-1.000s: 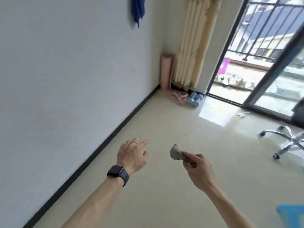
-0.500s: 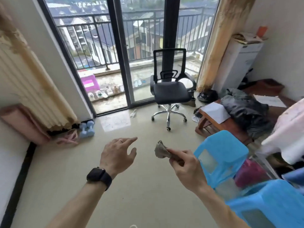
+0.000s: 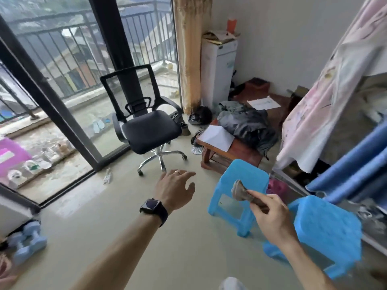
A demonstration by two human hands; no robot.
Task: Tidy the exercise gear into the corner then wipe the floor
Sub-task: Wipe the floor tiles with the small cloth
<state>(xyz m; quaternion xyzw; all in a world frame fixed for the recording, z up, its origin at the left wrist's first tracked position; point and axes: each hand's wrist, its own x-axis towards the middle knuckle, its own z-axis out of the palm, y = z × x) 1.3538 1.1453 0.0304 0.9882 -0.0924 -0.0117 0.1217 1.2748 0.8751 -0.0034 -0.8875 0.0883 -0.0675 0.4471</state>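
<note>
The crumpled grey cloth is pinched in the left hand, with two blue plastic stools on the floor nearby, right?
No: the head view shows the crumpled grey cloth pinched in the right hand; the left hand is empty. Both blue plastic stools stand nearby.

Beige floor (image 3: 117,227), office chair (image 3: 150,128) beyond the left hand (image 3: 174,190) before glass balcony doors (image 3: 69,59), blue stool (image 3: 243,178) behind the right hand (image 3: 272,218), second stool (image 3: 326,227) to its right, wooden table (image 3: 236,151) and white wall (image 3: 293,49) farther off.

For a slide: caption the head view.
Right hand pinches a crumpled grey-brown cloth; open left hand extends over the beige floor.
</note>
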